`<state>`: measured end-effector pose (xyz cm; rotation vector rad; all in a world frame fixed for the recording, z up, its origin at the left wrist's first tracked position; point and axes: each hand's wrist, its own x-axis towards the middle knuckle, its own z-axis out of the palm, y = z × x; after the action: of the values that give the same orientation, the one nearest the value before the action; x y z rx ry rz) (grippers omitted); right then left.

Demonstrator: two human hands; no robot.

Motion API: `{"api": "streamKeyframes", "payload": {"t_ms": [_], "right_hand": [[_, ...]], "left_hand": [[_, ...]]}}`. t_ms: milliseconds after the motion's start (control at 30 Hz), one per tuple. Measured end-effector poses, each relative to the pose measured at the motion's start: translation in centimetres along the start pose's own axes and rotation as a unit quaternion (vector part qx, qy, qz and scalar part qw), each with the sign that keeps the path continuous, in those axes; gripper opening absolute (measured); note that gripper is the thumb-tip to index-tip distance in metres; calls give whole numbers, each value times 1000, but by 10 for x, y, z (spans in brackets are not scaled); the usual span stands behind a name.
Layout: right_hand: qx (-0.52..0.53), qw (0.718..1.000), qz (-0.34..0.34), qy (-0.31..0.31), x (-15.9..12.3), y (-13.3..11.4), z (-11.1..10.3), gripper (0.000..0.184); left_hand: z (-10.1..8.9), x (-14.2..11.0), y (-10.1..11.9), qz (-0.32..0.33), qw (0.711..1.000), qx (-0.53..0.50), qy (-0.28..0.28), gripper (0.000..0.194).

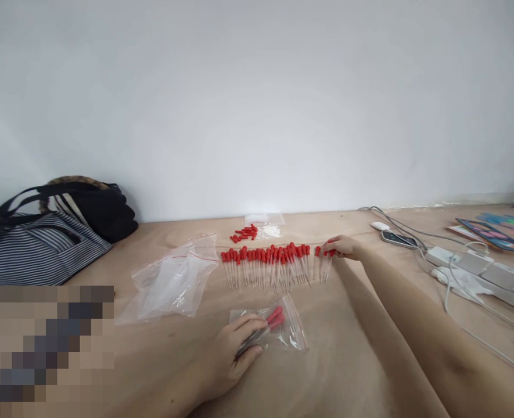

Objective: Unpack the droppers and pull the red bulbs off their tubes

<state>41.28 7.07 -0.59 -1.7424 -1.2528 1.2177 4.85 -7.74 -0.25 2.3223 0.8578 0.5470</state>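
Observation:
My left hand (pixel 233 355) is closed around the near-left part of a clear zip bag (pixel 297 330). Inside that bag lie a few droppers with red bulbs (pixel 276 318). Further back, a row of clear droppers with red rubber bulbs (pixel 278 256) stretches across the table, tips toward me. At the row's right end my right hand (pixel 342 247) has its fingers closed at the red bulb of a dropper (pixel 327 253); the fingertips partly cover it. Beside it, slightly left, lies another dropper (pixel 317 252).
Flat clear zip bags (pixel 169 287) lie left of the row. Behind it are loose red bulbs (pixel 244 233) and a pile of clear tubes (pixel 269 231). A striped bag (pixel 34 247) sits far left. Cables, a phone-like device (pixel 399 238) and a power strip (pixel 496 276) occupy the right.

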Motion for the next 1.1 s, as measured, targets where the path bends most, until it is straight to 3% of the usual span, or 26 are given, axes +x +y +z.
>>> {"api": "streamKeyframes", "payload": {"t_ms": [133, 300, 533, 667, 700, 767, 800, 867, 967, 1100], "right_hand": [[-16, 998, -28, 48, 14, 0, 16, 24], [-23, 991, -63, 116, 11, 10, 26, 39], [-26, 961, -125, 246, -20, 31, 33, 43], [-19, 942, -170, 287, -56, 36, 51, 38], [-9, 938, -217, 270, -68, 35, 58, 33], [-20, 946, -300, 119, -94, 32, 75, 25], [-42, 945, -323, 41, -106, 30, 83, 22], [-89, 937, -335, -53, -127, 24, 98, 18], [-133, 924, -345, -99, -140, 14, 115, 15], [-218, 885, -401, -96, -138, 4, 126, 21]], "left_hand": [[-2, 0, 4, -13, 1000, 2, -6, 31], [-5, 1, 8, -3, 1000, 10, -15, 30], [-2, -1, 2, -3, 999, 37, -18, 32], [0, -1, -3, 7, 999, 47, 2, 32], [0, -1, -4, 9, 999, 49, 6, 32], [0, -1, -4, 12, 999, 52, 9, 32], [0, -1, -4, 14, 999, 52, 9, 32], [-1, -1, -3, 22, 999, 47, 6, 33], [-2, 0, -1, 23, 999, 39, -2, 33], [-3, 2, 3, 12, 999, 33, -7, 33]]}}
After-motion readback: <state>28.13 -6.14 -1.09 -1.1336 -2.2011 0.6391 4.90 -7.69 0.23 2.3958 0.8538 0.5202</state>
